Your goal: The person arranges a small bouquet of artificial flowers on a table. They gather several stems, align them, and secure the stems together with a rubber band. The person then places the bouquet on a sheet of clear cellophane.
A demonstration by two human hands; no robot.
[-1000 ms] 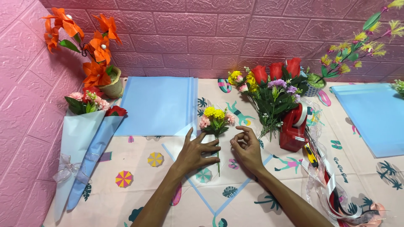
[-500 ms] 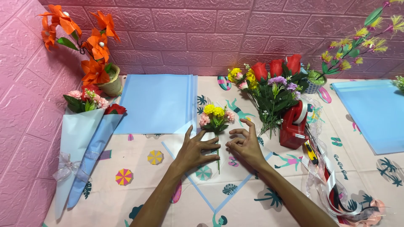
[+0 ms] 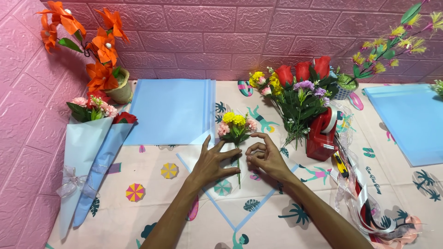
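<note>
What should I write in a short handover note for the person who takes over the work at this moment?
Left hand: open, flat on the clear wrapping sheet, beside the small flower bunch.
Right hand: fingers curled near the bunch's stem, apparently pinching it; grip not certain.
Bunch lies on the sheet, heads toward the wall.
Done: two wrapped bouquets lie at the left.
Left: this bunch is not yet wrapped. Blue paper stack, loose flowers, red tape dispenser and ribbon are close by.
</note>
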